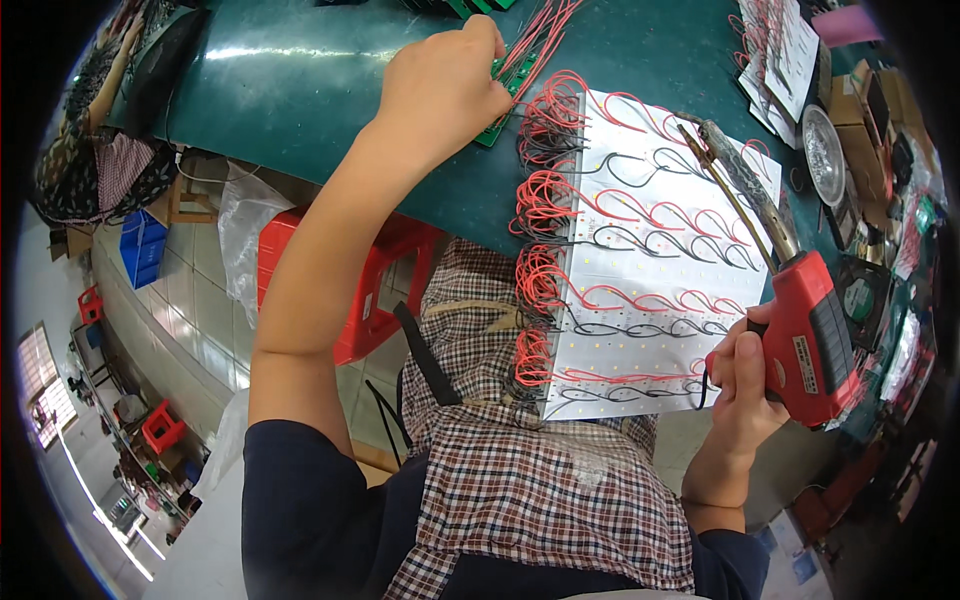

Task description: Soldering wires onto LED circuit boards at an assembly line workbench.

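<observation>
Soldering gun (812, 345) fills the grip of the right hand (745, 385), its nozzle (745, 175) above the white panel (605, 275); best keep that end off the looped wires (540, 190). What the left hand (440, 90) grasps beside the green board (489, 134), I cannot tell.

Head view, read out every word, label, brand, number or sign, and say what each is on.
No text reads clearly.
Soldering gun: pale label on its side, print too small.
Red stool: small pale sticker, too small.
White board: small dark marks near its left edge, too small.
</observation>
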Demonstrator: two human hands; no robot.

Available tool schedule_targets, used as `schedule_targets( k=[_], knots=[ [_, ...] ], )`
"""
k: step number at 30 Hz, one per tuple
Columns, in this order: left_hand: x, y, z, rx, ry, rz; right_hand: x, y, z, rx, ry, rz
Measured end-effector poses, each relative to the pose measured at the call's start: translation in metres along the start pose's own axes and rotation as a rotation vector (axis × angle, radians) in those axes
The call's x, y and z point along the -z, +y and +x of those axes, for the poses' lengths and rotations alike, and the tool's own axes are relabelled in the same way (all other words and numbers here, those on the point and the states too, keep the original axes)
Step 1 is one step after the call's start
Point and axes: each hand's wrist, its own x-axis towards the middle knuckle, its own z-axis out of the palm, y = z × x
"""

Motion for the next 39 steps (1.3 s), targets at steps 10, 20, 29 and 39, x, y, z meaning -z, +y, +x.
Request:
schedule_targets(
  k=[10,20,29,39],
  knots=[
    [-0.006,-0.003,-0.003,-0.013,0.086,0.121,0.003,0.001,-0.001,-0.031,0.023,0.013],
    [0.013,0.013,0.003,0.295,0.085,-1.011,0.002,-0.003,0.002,-0.043,0.057,0.047],
    [0.024,0.056,0.0,-0.146,0.156,-0.638,0.006,0.004,-0.003,-0.101,0.048,-0.043],
    [0.0,0.081,-0.011,-0.192,0.097,-0.492,0.003,0.005,-0.002,-0.093,-0.052,-0.162]
  ],
)
